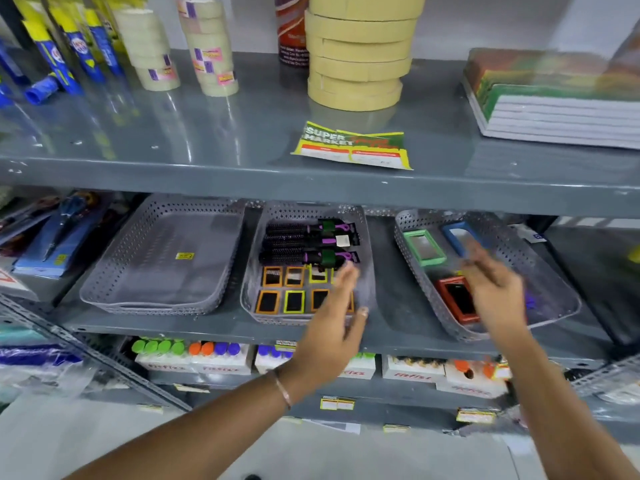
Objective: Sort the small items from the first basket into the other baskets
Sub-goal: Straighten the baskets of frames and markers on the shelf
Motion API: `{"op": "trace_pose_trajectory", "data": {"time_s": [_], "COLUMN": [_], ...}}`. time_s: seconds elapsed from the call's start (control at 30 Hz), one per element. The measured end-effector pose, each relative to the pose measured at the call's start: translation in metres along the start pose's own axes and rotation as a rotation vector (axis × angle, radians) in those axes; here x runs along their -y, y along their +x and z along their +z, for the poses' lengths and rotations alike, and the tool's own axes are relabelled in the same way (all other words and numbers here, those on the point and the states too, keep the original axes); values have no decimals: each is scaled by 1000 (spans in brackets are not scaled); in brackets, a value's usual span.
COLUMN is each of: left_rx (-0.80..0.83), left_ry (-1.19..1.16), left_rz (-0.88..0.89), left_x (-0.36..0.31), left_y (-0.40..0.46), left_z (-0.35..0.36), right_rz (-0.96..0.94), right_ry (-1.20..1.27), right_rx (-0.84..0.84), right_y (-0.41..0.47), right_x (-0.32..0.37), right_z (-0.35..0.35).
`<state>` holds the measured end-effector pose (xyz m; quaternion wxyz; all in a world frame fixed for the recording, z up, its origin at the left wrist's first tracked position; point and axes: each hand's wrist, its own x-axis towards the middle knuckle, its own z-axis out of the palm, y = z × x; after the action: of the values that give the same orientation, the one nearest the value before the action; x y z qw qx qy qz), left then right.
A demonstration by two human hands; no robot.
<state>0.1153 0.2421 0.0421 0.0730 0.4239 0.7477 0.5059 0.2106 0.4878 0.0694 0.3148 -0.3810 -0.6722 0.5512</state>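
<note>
Three grey perforated baskets stand side by side on the middle shelf. The left basket [114, 271] holds only a yellow sticker. The middle basket [367, 237] carries three black-and-purple hair brushes [298, 244] and several small framed mirrors [280, 289] in orange and yellow. The right basket [540, 271] contains a green mirror [424, 247], a blue mirror [457, 235] and a red mirror [457, 299]. My left hand [334, 320] hovers over the middle basket's front right corner, fingers spread, holding nothing. My right hand [495, 289] is over the right basket, blurred, fingers apart and empty.
The upper shelf [207, 168] bears tape rolls [356, 53], glue tubes [69, 46], a supermarket flyer [353, 145] and a notebook stack [554, 109]. Packaged scissors [59, 233] lie left of the baskets. Boxes of coloured bottles [194, 358] fill the shelf below.
</note>
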Motion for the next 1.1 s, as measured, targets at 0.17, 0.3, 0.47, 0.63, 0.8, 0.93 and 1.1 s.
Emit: {"op": "trace_pose_trajectory", "data": {"time_s": [0.17,0.3,0.47,0.63,0.8,0.93,1.1], "left_rx": [160,195,173,141,92,63,55], "left_ry": [-273,-140,-106,-105,-75,-73,-134], "left_rz": [-457,-644,-753,-776,-748,-757,-761], "left_x": [-34,-52,-49,-47,-35,-28,-26], "left_y": [45,76,86,94,101,104,102], "left_z": [100,149,173,160,144,137,137], "right_rz": [144,292,327,315,287,315,290], "right_ry": [-86,-54,16,31,50,81,99], "right_rx": [-170,-239,-224,-200,-238,-270,-300], "right_y": [85,105,99,79,40,29,26], "right_x": [-52,-89,-102,-104,-90,-91,-87], "right_z": [-124,-165,-167,-161,-135,-121,-115]}}
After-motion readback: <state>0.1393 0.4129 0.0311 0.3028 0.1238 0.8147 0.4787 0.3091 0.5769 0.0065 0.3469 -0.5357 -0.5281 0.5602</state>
